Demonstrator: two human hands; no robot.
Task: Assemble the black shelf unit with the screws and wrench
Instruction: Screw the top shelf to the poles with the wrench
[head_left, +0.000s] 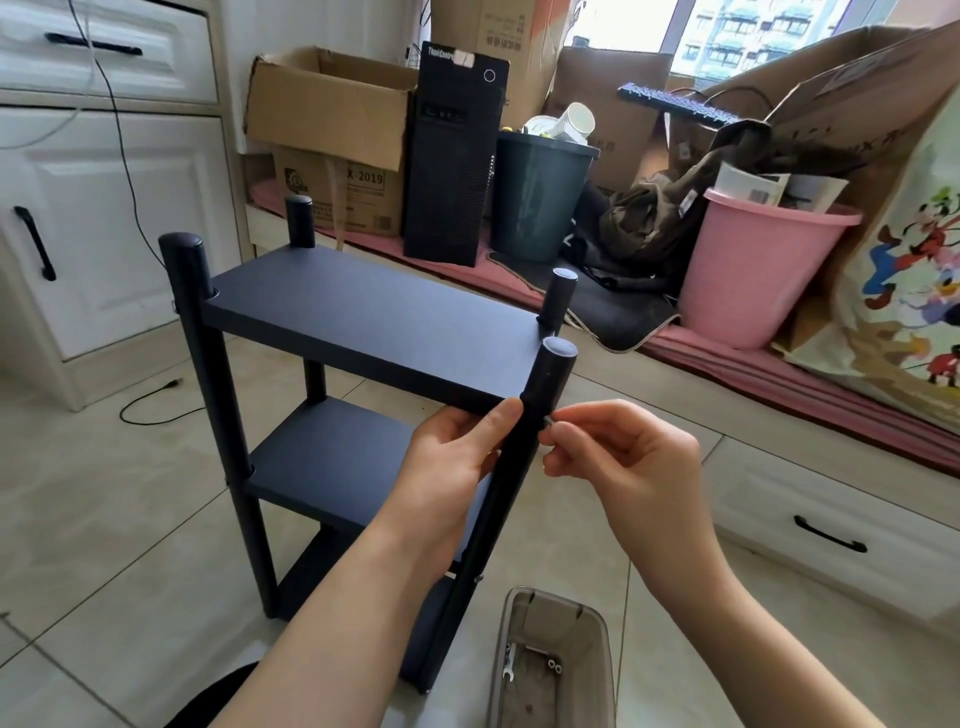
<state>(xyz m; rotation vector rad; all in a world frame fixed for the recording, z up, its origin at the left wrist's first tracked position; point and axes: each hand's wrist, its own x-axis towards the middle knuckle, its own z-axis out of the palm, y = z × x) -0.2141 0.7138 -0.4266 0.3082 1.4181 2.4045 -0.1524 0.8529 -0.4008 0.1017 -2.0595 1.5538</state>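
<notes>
Tiled floor (104, 519) carried the black shelf unit (363, 312); left hand (457, 467) gripped its front post (524, 441), right hand (618, 457) pinched a half-hidden screw (548, 420) against it.

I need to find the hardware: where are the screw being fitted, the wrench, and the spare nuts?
screw (547, 420): head view, its head at the post.
wrench (510, 663): head view, its shaft.
spare nuts (554, 666): head view, the pair.

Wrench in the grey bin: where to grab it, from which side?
Judging by its pose, come straight down through the open top of the grey bin. The wrench lies on the floor of the bin close to its left wall, so pinch the thin shank mid-length, with fingers along its long axis and the wall side kept slim. Both the left hand and the right hand are busy at the shelf post.
</notes>
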